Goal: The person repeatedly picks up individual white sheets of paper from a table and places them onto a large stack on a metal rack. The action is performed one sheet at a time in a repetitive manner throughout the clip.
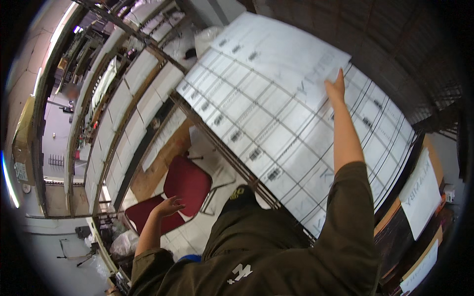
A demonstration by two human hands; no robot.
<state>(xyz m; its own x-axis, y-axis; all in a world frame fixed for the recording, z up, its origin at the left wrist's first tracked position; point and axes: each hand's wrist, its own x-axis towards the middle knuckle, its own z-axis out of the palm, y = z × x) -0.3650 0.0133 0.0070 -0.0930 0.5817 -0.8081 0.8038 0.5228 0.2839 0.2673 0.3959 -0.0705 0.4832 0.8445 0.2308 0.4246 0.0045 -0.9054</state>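
Note:
At the far side of a table, my right hand (336,90) rests at the edge of a large translucent white sheet (276,47). Its thumb and one finger are spread apart; the other fingers are hard to make out. Under the sheet lies a wide surface of pale rectangular panels (264,130), marked off by dark lines and small dark printed blocks. My left hand (168,207) hangs free on the left, in front of a red chair (186,182), with its fingers loosely apart and nothing in them.
Racks with long shelves of white flat pieces (140,74) stand on the left. Clear plastic bags (126,244) lie at the lower left. Wooden-edged boards with a white paper sign (422,192) are on the right. A metal frame (237,170) borders the table's near side.

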